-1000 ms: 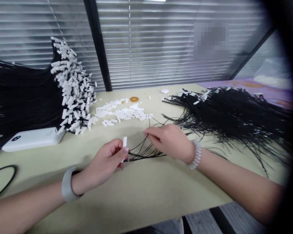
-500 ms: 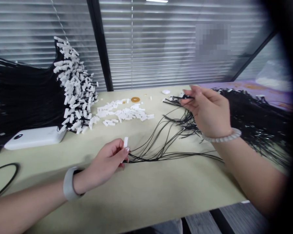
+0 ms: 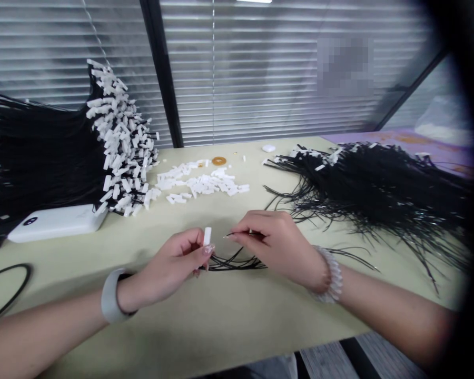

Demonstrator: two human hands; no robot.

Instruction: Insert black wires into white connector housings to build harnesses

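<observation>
The left hand (image 3: 179, 258) pinches a small white clip (image 3: 207, 236) upright. The right hand (image 3: 276, 243), at 3 o'clock from it, pinches one black cord (image 3: 237, 261) end. It looks like the threading step; next the cord tip must meet the clip's hole.

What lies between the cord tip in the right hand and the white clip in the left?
Nothing visible does. The right hand pinches a black cord, tip pointing at the white clip pinched upright in the left hand. Only bare table shows in the gap between tip and clip.
</observation>
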